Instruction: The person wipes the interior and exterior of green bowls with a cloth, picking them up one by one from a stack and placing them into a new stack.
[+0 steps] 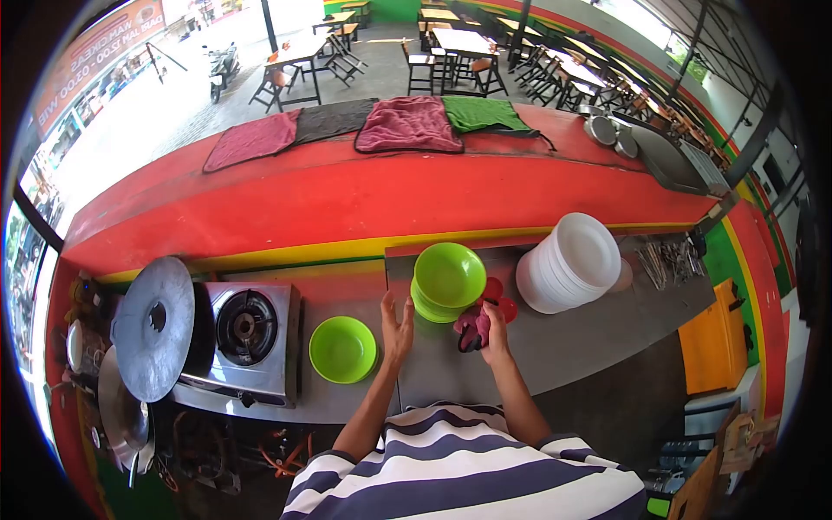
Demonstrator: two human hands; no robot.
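My right hand (496, 336) is closed around a bunched dark pink cloth (471, 329) with a black edge, just in front of a stack of green bowls (448, 279). Fingers apart and holding nothing, my left hand (398, 329) is raised at the left side of that stack. A single green bowl (343, 349) sits on the grey counter to the left of my left hand. Red round items (495, 289) show behind my right hand, partly hidden by the stack and the cloth.
On the right stands a tall stack of white bowls (572, 264), with cutlery (672, 261) beyond it. A gas stove (247, 334) and a large metal lid (156, 329) are at the left. Cloths (410, 124) lie along the red ledge (390, 192) ahead.
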